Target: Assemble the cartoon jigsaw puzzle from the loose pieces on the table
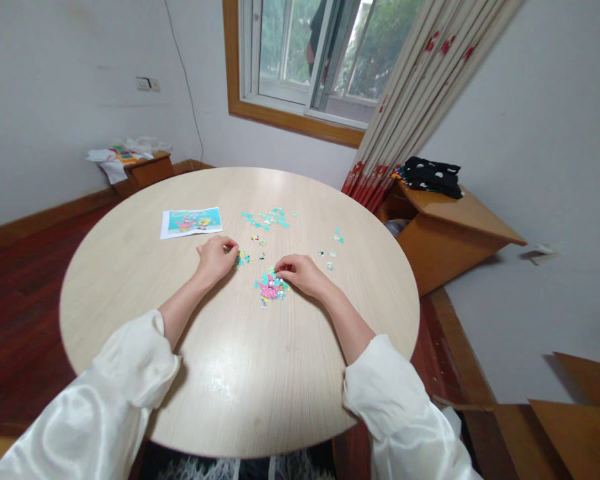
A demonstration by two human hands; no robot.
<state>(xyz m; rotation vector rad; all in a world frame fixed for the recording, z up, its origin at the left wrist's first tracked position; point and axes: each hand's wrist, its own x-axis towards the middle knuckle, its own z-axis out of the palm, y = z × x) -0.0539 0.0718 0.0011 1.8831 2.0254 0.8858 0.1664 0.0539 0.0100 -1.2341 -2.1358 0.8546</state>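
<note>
Near the middle of the round table (pixel 240 400) I see a partly joined puzzle (pixel 270 288). At its two o'clock the right hand (pixel 303 274) curls over the edge; at ten the left hand (pixel 217 257) bends over small pieces (pixel 243 259) (whether either grips one, I can't tell).

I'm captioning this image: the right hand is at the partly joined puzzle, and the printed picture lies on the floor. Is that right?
No: the printed picture lies on the round table, as the head view shows. The right hand is at the partly joined puzzle.
</note>
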